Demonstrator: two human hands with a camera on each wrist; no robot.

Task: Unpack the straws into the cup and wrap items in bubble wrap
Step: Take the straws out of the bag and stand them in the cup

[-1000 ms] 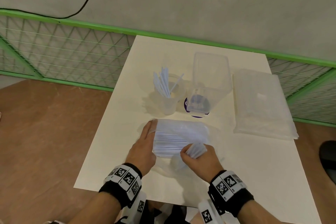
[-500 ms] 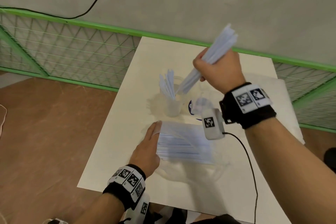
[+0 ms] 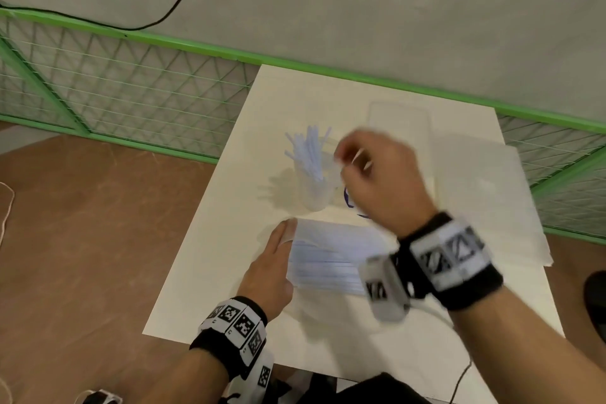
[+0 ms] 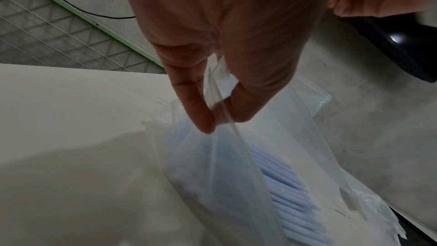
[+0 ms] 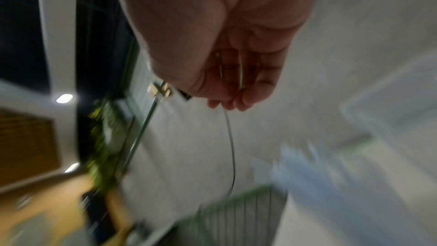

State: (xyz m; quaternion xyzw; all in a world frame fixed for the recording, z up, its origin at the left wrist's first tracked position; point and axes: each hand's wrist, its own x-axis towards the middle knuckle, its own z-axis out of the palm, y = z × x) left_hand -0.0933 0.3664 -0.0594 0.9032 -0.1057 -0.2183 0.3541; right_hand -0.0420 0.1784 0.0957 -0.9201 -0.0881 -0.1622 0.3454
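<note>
Pale blue straws on a white table, green rail behind

Straws (image 3: 310, 157) at 12 o'clock and in the clear bag (image 3: 331, 259): pale blue. Table (image 3: 210, 272): white. Floor (image 3: 82, 239) at 9 o'clock: brown. Fence (image 3: 98, 75) at 10 o'clock: green. Wall (image 3: 360, 3): grey. Wristbands (image 3: 236, 321): black with black-and-white square markers.

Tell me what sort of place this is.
Probably a fenced-off recording station indoors, not a home: a bare white table against a green mesh barrier, a plain concrete-looking wall, tracking markers on both wrists.
</note>
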